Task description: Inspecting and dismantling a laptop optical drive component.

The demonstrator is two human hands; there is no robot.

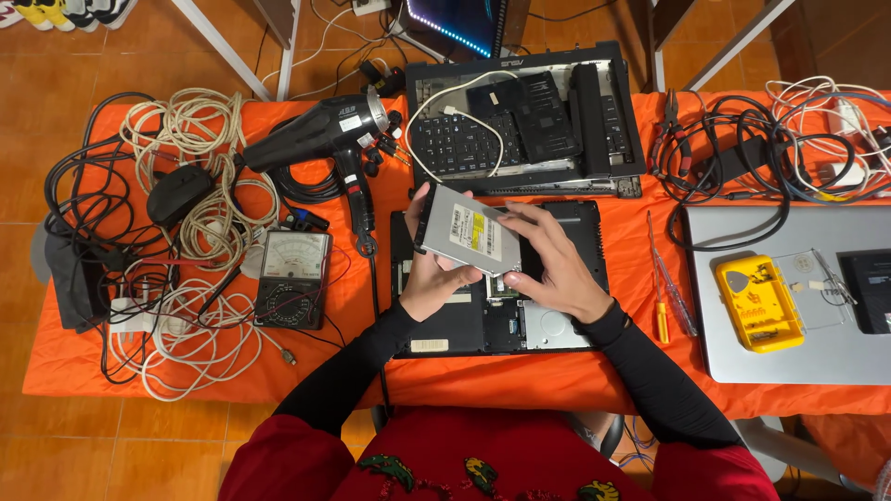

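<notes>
Tangled white and black cables (186, 260) are sprawling at nine o'clock on the orange cloth (65, 362), with an analog meter (293, 278) lying just right of them and a black heat gun (320, 139) resting at eleven o'clock. At centre, the left hand (429, 278) is gripping the flat silver optical drive (469, 232) from beneath, fingers closed on its edge, while the right hand (552, 269) is clasping its right end, holding it tilted above the opened black laptop base (501, 320). A yellow tool case (756, 301) is sitting at three o'clock.
</notes>
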